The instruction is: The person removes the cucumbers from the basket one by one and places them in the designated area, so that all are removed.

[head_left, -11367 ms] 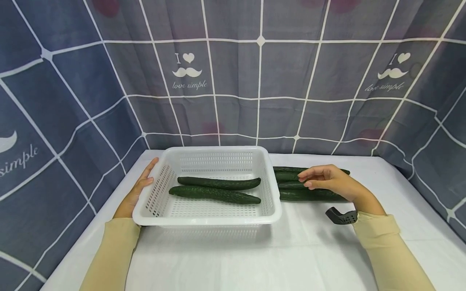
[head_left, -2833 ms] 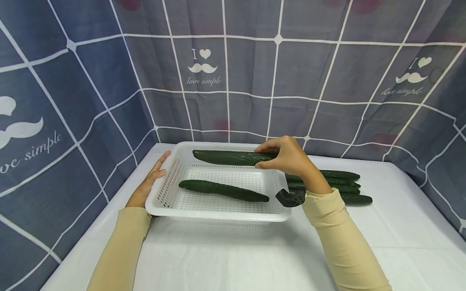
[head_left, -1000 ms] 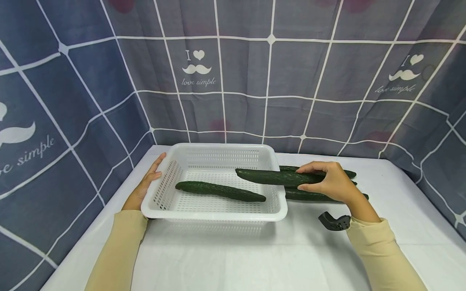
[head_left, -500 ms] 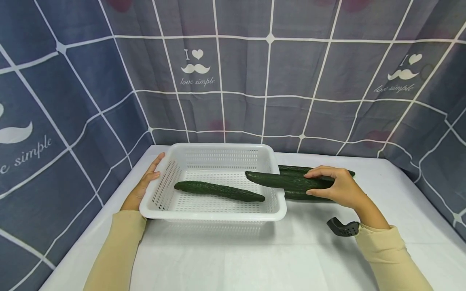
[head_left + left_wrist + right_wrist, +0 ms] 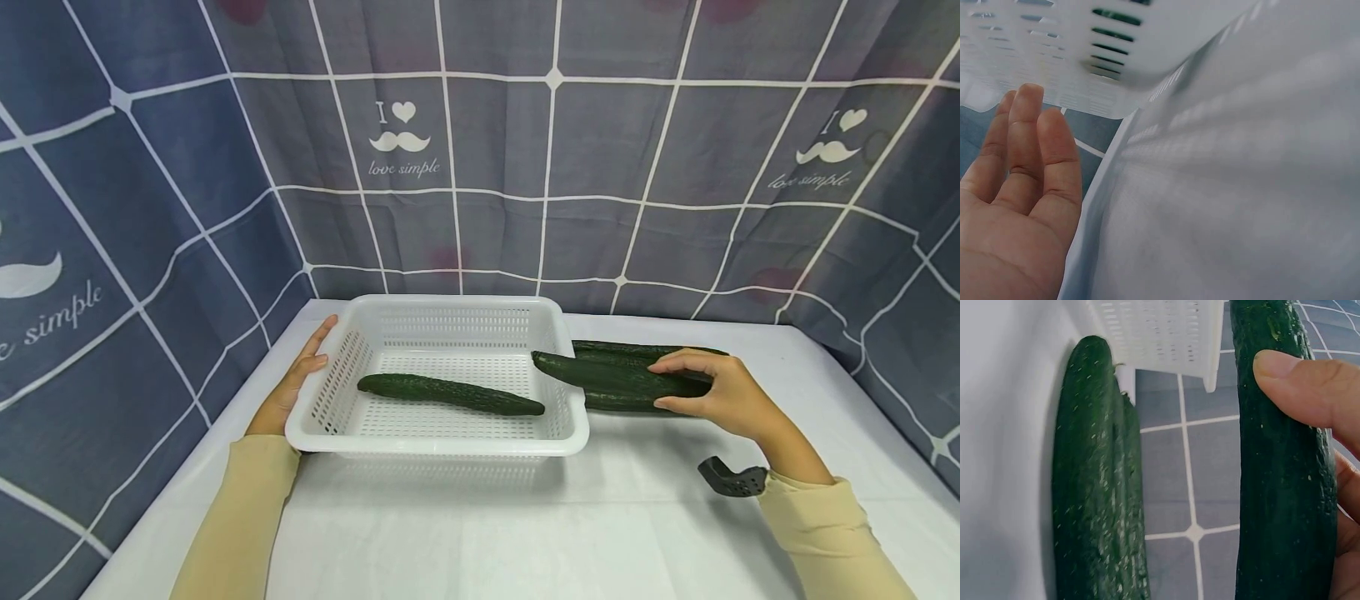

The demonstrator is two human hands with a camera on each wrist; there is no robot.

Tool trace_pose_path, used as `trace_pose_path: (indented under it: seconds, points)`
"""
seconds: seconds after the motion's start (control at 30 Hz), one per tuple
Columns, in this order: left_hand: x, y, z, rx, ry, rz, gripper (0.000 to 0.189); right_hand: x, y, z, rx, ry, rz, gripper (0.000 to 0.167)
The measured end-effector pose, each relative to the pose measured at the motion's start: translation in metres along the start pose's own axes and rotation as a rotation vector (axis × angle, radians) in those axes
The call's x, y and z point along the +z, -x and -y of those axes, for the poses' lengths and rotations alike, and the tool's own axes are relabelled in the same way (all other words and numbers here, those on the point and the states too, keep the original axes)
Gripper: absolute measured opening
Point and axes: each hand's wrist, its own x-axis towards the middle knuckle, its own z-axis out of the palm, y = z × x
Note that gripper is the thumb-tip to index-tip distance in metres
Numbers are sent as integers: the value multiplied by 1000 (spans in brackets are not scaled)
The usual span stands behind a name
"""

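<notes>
Between its thumb and fingers my right hand [image 5: 727, 398] pinches a dark green cucumber [image 5: 600, 375] near its right end. The cucumber's left tip reaches over the right rim of a white perforated basket [image 5: 435, 447]. In the right wrist view the thumb [image 5: 1310, 384] presses along the side of the held cucumber [image 5: 1285, 487]. A single cucumber [image 5: 450, 394] lies slantwise on the basket's floor. My left hand [image 5: 295, 379] rests against the basket's left side; in the left wrist view its fingers [image 5: 1025, 144] extend beneath the rim.
More cucumbers [image 5: 618, 403] lie side by side on the white-covered table [image 5: 480, 533], right of the basket and partly hidden under the held one. A dark checked curtain [image 5: 495, 167] encloses the back and both sides. A black device [image 5: 731, 479] is at the right wrist.
Two cucumbers lay in the basket at first. My right hand has gripped one above the basket and carried it right and down over the row outside. My left hand stays at the basket.
</notes>
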Motion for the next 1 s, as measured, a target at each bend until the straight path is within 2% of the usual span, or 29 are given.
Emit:
trace_pose_path:
  seconds: [0.33, 0.5, 0.7, 0.87, 1.0]
  points:
    - [1, 1, 0, -6, 12, 7, 71, -8, 12, -8, -10, 25, 46, 52]
    - [1, 1, 0, -1, -4, -5, 71, -11, 20, -14, 31, -29, 65, 50]
    - [1, 2, -2, -47, 7, -4, 73, -16, 27, -23, 73, -81, 76, 49]
    - [3, 3, -3, -46, 6, -4, 73, -22, 31, -30, 100, -111, 98, 47]
    - [4, 6, -3, -70, 27, -15, 72, -27, 35, -37, 127, -127, 119, 46]
